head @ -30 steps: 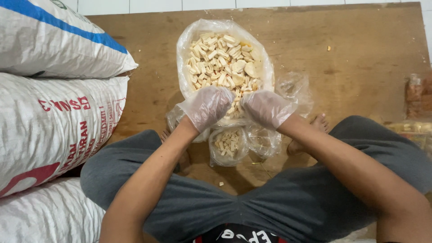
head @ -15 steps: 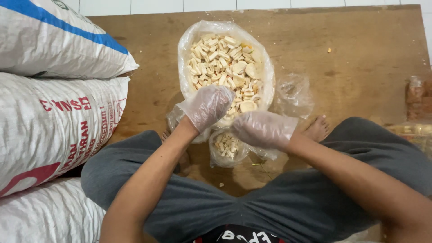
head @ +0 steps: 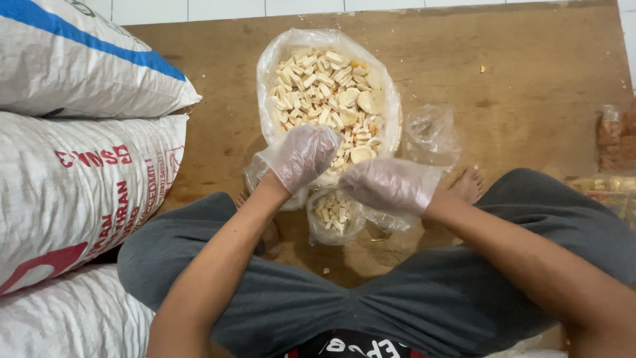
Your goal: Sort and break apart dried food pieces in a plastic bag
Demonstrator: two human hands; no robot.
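While my gloved left hand [head: 306,156] rests curled on the big bag of crackers [head: 329,93], grip unclear. Right hand [head: 389,185] apparently pinches the small bag [head: 336,217].

Seated cross-legged on a brown wooden board [head: 530,73]. Left hand in a thin clear plastic glove [head: 306,156] resting over a large clear plastic bag of pale cut chips [head: 329,86]; gloved right hand [head: 391,185] touching a small clear plastic bag partly filled with chips [head: 335,215]. White woven sacks [head: 73,166] stacked alongside.
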